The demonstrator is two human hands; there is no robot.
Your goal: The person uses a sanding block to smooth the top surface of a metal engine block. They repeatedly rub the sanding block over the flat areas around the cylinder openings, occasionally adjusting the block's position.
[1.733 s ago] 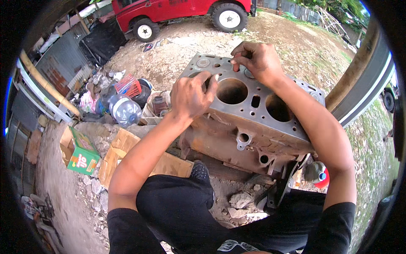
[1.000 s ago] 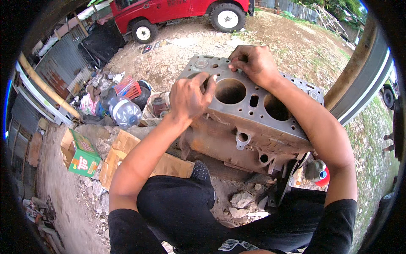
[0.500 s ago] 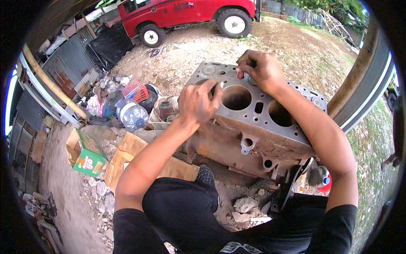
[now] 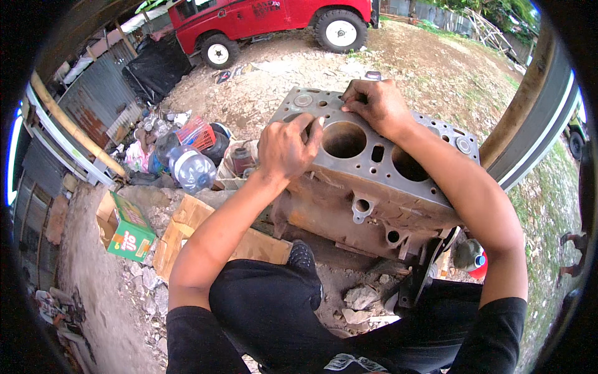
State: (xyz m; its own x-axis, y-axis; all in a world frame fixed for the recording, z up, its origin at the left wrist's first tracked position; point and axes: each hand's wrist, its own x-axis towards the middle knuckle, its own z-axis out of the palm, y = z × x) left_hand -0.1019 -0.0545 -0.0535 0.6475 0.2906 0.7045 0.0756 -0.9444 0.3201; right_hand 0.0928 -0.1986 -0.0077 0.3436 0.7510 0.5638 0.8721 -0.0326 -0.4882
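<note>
A bulky metal engine block stands in front of me, its flat grey top face up and its brownish side toward me. Large round cylinder bores and several smaller holes open in the top. My left hand rests over the block's near left edge, fingers curled in and thumb by the index finger; whatever they hold is hidden. Over the far edge, beyond a bore, my right hand is closed with its fingertips down at the top face. I cannot make out anything in that grip now.
Left of the block lie a green carton, flattened cardboard, a clear plastic bottle and a red basket. A wooden post rises at right. Stones lie below the block. A red vehicle stands beyond.
My right hand has turned and come down closer to the block's top. The small reddish piece seen in its fingers before is out of sight. My left hand has barely moved.
</note>
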